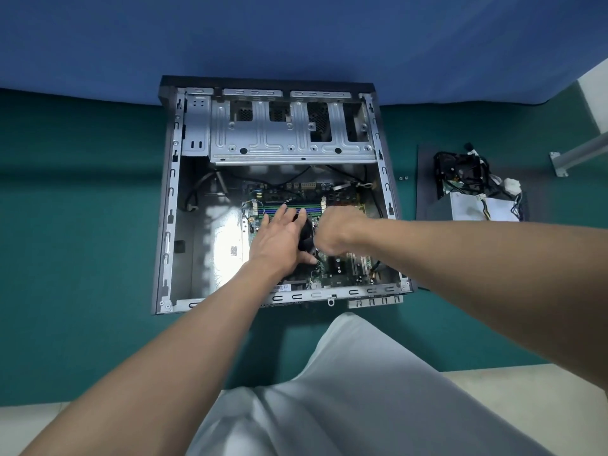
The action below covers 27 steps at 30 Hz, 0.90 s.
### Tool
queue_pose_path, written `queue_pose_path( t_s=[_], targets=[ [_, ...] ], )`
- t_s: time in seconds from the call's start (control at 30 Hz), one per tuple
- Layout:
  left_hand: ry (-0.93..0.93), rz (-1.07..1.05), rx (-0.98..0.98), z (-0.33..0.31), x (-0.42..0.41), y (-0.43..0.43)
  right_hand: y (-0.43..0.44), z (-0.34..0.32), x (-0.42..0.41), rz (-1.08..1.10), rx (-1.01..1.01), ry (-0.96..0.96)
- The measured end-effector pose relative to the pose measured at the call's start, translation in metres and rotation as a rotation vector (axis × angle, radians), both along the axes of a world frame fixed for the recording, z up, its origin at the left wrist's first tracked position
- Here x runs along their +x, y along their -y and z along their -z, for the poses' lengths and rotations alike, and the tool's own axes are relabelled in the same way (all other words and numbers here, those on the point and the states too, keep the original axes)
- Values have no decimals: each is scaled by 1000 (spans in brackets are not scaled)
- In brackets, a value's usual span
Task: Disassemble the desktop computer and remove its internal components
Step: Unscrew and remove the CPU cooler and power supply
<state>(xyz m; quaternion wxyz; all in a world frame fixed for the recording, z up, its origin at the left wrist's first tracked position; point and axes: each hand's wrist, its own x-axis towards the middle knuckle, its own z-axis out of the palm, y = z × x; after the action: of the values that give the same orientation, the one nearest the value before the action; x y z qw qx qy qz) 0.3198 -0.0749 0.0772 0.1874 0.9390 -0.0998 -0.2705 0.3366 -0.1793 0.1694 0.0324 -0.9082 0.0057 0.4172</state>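
Note:
The desktop case lies open on its side on a green surface. Its green motherboard sits in the near right part, and RAM sticks show just beyond my hands. A black CPU cooler stands in the middle of the board, mostly covered. My left hand lies against the cooler's left side with its fingers stretched forward and its thumb along the near edge. My right hand is curled down over the cooler's right side, and its fingertips are hidden.
A silver drive cage fills the far half of the case. To the right, a power supply with tangled cables rests on a dark side panel, with small screws beside it. My knee is in front of the case.

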Motion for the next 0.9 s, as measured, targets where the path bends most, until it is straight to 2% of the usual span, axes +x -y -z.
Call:
queue_pose_path(
  t_s=[0.13,0.17,0.2,0.27,0.43,0.53,0.6,0.67,0.7,0.77,0.9],
  targets=[
    [29,-4,0,2,-2,0,-2,-3,-7,-1081,-189,195],
    [35,-10,-1,3,-2,0,-4,0,-8,-1243,-203,221],
    [35,-20,-8,4,-2,-1,-7,4,-8,-1268,-200,248],
    [31,-38,-25,5,-3,-1,-12,4,-3,-1071,-157,282],
    [46,-59,-63,7,-1,-1,-12,-5,0,-302,184,193],
    [17,-43,-44,5,0,-1,-6,0,2,210,164,254],
    [15,-25,-15,4,0,0,3,0,11,522,222,78],
    [11,-12,-7,3,1,0,12,-2,16,649,218,-111],
    [10,-15,-5,3,1,0,13,-2,17,604,172,-118],
    [11,-20,-6,2,1,0,11,0,17,280,75,14],
    [18,-10,-15,3,0,1,13,-8,-3,-751,-34,153]
  ],
)
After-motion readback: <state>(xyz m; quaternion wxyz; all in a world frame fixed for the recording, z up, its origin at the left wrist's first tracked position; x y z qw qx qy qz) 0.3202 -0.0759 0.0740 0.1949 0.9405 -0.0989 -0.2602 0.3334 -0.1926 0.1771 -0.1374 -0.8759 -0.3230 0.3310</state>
